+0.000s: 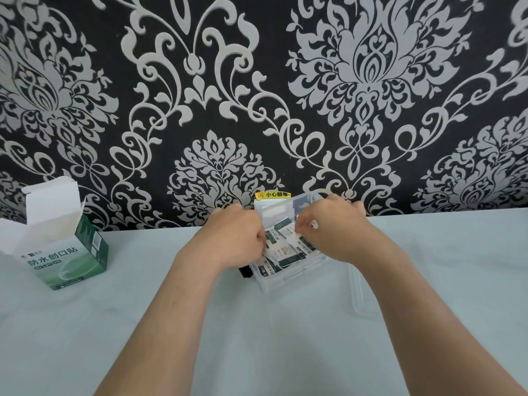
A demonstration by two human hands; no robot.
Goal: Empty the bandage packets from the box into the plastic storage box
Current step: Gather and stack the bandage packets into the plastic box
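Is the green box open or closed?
Open. The green box stands upright, and its white top flaps are lifted up.

The grips of the left hand (233, 238) and right hand (333, 232) are hidden; a black object (245, 272) is half-covered by the left wrist.

A pale blue-grey table (428, 267) is stretching across the room in front of me. Behind the table's far edge, black wallpaper (200, 81) with pale damask scrolls is covering the whole wall. Just above the middle of that edge, a yellow warning sticker (273, 195) is showing on the wall. Towards the table's middle, a small black object (245, 272) is lying, mostly hidden.
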